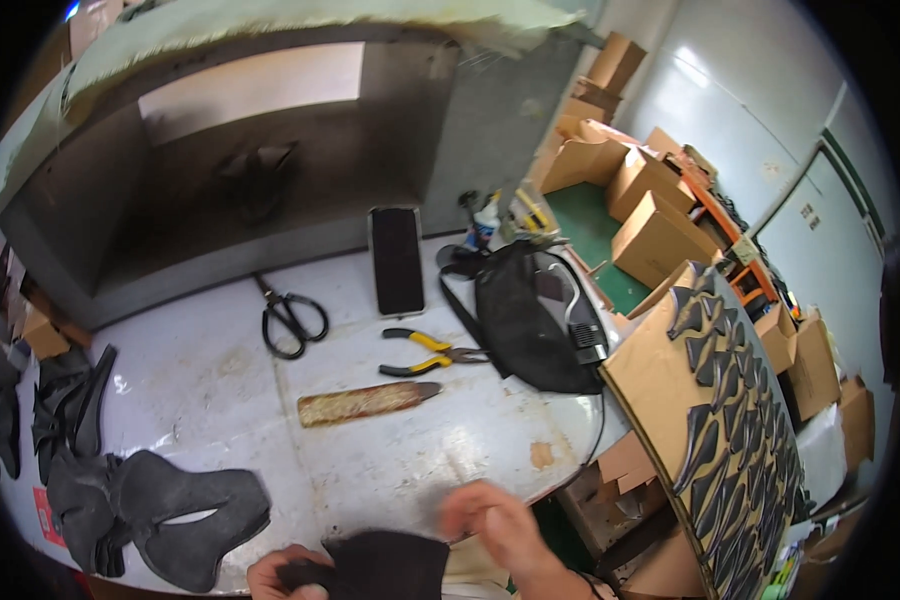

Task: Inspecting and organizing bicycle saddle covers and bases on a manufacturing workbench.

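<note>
At the lower edge, my left hand (282, 573) is closed on a dark, flexible sheet-like piece (392, 566), perhaps fabric or leather; its lower part runs out of view. My right hand (500, 527) is raised just right of that piece, apart from it, its fingers curled and smeared by motion. Whether it pinches anything I cannot make out. To the left lie several dark grey cut pieces (185, 487) with curved outlines. Beyond my hands is a knife-like tool (365, 403) with a worn, wrapped grip, then yellow-and-black pliers (425, 352) and black-handled scissors (290, 320).
A phone (397, 262) and a black bag (530, 320) with a cable lie on the white table (200, 385). Behind them rises a grey open-fronted box (450, 130). At right, a cardboard board (660, 400) bears many dark shaped pieces. Cartons (660, 240) stand on the green floor.
</note>
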`<state>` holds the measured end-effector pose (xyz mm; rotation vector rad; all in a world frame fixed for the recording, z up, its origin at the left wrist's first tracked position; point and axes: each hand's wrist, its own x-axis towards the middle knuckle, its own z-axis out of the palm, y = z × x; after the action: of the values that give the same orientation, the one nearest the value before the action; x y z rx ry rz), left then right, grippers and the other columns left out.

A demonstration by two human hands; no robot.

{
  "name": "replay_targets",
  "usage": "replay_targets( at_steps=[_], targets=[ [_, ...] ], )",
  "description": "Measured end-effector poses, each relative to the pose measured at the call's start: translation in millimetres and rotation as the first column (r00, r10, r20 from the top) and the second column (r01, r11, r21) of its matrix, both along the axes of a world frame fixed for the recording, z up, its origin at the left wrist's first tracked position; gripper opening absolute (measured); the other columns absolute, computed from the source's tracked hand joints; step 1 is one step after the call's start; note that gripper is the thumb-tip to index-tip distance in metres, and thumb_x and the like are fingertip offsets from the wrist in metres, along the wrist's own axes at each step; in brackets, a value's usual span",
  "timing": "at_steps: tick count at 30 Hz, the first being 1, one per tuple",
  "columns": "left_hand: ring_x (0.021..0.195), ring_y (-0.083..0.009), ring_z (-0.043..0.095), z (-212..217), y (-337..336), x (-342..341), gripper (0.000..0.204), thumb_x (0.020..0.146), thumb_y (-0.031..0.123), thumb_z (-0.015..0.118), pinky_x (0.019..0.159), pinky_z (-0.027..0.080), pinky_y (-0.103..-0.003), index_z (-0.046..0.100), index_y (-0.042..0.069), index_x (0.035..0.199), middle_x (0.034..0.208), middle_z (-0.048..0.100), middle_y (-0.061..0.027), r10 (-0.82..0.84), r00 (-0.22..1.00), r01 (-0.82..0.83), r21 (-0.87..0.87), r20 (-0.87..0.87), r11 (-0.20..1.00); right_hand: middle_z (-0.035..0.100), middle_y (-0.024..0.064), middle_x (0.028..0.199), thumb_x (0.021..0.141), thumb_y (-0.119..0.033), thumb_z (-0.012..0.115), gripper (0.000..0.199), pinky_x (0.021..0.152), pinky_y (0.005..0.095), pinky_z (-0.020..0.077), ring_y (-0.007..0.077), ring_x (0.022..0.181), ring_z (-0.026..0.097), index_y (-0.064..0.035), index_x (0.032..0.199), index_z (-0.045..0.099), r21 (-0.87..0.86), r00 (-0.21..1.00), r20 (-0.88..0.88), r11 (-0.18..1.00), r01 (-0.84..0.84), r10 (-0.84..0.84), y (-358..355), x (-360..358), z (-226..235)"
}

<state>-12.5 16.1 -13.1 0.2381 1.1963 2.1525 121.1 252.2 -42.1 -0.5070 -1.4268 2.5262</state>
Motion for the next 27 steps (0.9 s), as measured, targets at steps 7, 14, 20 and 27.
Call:
replay_targets(
  at_steps=[7, 14, 20, 27],
  targets=[
    [0.065, -0.0247, 0.064, 70, 0, -30, 0.018, 0.074, 0.001, 0.076, 0.056, 0.052, -0.032, 0.062, -0.009, 0.081, 0.076, 0.062, -0.0169, -0.086, 0.694, 0.117, -0.005, -0.714, 0.993, 0.056, 0.0108, 0.1, 0.082, -0.081, 0.033, 0.101, 0.101, 0.0408, 0.0313, 0.0222, 0.103, 0.051, 0.0058, 0.133, 0.041, -0.259, 0.853, -0.425, 0.862, -0.436, 0.303, -19, -15, 24],
    [0.066, -0.0292, 0.065, 109, 8, -31, 0.016, 0.072, 0.002, 0.073, 0.058, 0.056, -0.036, 0.065, -0.007, 0.083, 0.075, 0.06, -0.0137, 0.017, 0.247, 0.245, 0.079, -0.969, 0.966, 0.054, 0.0105, 0.098, 0.084, -0.051, 0.066, 0.063, 0.096, 0.0376, 0.0382, 0.0234, 0.096, 0.054, 0.0039, 0.114, 0.06, 0.322, 0.814, -0.357, 0.879, -0.353, 0.458, -4, -19, 61],
    [0.089, -0.0245, 0.064, 119, 10, 4, 0.019, 0.076, 0.01, 0.07, 0.077, 0.054, -0.04, 0.066, 0.004, 0.094, 0.094, 0.061, -0.0088, -0.154, -0.328, 0.057, -0.183, -0.932, 0.982, 0.058, 0.0115, 0.115, 0.086, -0.024, 0.071, 0.038, 0.087, 0.0298, 0.0476, 0.0235, 0.103, 0.06, -0.0011, 0.115, 0.062, 0.718, 0.964, -0.222, 0.693, 0.057, 0.15, -9, -27, 78],
    [0.098, -0.0238, 0.057, 83, 11, 20, 0.018, 0.082, 0.012, 0.068, 0.091, 0.045, -0.046, 0.065, 0.009, 0.1, 0.11, 0.057, -0.0073, -0.219, -0.291, -0.143, -0.184, -0.931, 0.973, 0.055, 0.0237, 0.124, 0.083, -0.013, 0.072, 0.019, 0.091, 0.0356, 0.0454, 0.0268, 0.103, 0.059, -0.005, 0.097, 0.061, 0.499, 0.898, -0.42, 0.86, 0.105, 0.134, -8, -17, 110]
  ],
)
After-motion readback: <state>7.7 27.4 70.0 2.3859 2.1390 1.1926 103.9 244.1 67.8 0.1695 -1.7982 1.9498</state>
